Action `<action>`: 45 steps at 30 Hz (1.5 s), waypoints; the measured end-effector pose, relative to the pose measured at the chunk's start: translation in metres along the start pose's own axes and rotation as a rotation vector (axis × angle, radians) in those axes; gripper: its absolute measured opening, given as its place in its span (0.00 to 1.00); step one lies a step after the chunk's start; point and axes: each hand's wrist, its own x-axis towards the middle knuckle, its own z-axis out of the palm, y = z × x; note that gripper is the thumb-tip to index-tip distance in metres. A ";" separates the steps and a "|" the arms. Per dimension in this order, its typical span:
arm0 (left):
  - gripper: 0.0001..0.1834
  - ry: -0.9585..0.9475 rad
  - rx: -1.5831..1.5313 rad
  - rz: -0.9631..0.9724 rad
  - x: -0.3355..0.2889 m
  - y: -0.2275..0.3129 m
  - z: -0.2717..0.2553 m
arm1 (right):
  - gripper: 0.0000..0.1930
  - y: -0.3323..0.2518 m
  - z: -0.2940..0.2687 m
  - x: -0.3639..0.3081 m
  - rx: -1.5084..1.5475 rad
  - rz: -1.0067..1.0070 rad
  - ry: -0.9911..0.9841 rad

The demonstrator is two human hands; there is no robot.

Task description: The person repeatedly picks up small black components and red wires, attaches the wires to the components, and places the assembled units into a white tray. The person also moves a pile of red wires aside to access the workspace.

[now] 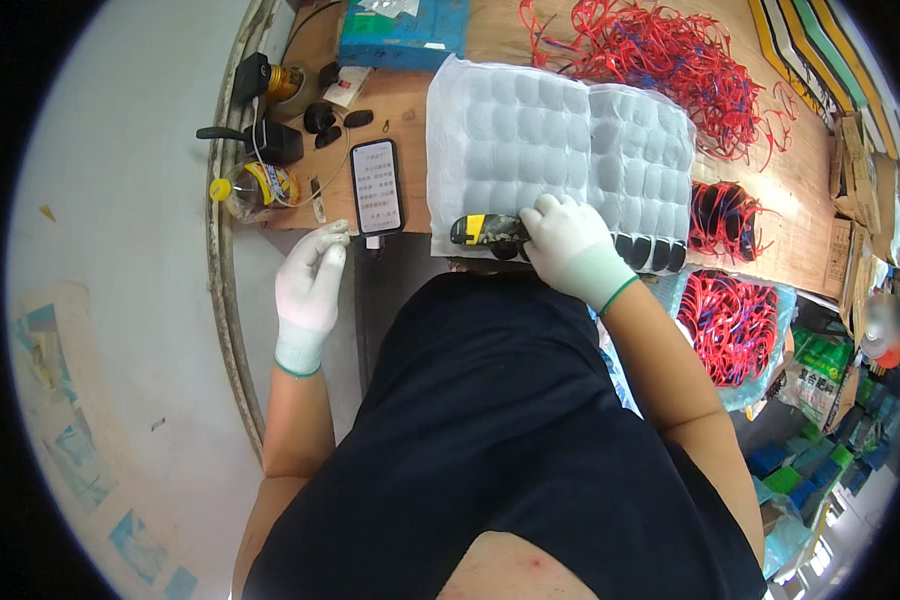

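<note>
My right hand, in a white glove with a green cuff edge, is closed on the right end of a yellow and black hand tool. The tool lies across the front edge of a white sheet with rows of rounded pockets. Several dark oval pieces show in the sheet's front row, beside and below that hand. My left hand, gloved the same way, is off the table's front edge, left of the phone. Its fingers are bent toward the thumb; whatever they may pinch is too small to see.
A lit phone with a plugged-in cable lies left of the sheet. Farther left are a yellow-capped bottle and black items. A blue box stands behind. Tangled red straps pile at the back right; more fill a bag.
</note>
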 end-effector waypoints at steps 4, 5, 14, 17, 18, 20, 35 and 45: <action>0.11 0.006 -0.010 -0.013 0.001 -0.010 -0.011 | 0.13 0.000 -0.001 0.005 -0.062 -0.021 -0.027; 0.11 0.014 -0.030 -0.008 0.003 -0.012 -0.011 | 0.13 0.000 -0.002 0.007 -0.086 -0.036 -0.026; 0.10 -0.209 0.056 0.170 0.009 0.014 0.027 | 0.11 0.007 0.003 0.022 -0.017 0.085 0.131; 0.07 -0.245 0.041 0.243 0.006 0.015 0.048 | 0.11 0.010 0.005 0.020 0.016 0.077 0.200; 0.07 -0.267 0.021 0.247 0.007 0.019 0.052 | 0.11 0.011 0.004 0.018 0.059 0.074 0.243; 0.07 -0.307 -0.030 0.222 0.008 0.022 0.061 | 0.12 0.012 0.001 0.007 0.153 0.053 0.372; 0.18 -0.067 0.472 0.229 0.259 0.170 0.272 | 0.10 0.107 -0.021 -0.125 0.397 0.235 0.673; 0.15 -0.050 -0.300 -0.775 0.380 0.046 0.329 | 0.10 0.210 -0.002 -0.205 0.447 0.404 0.608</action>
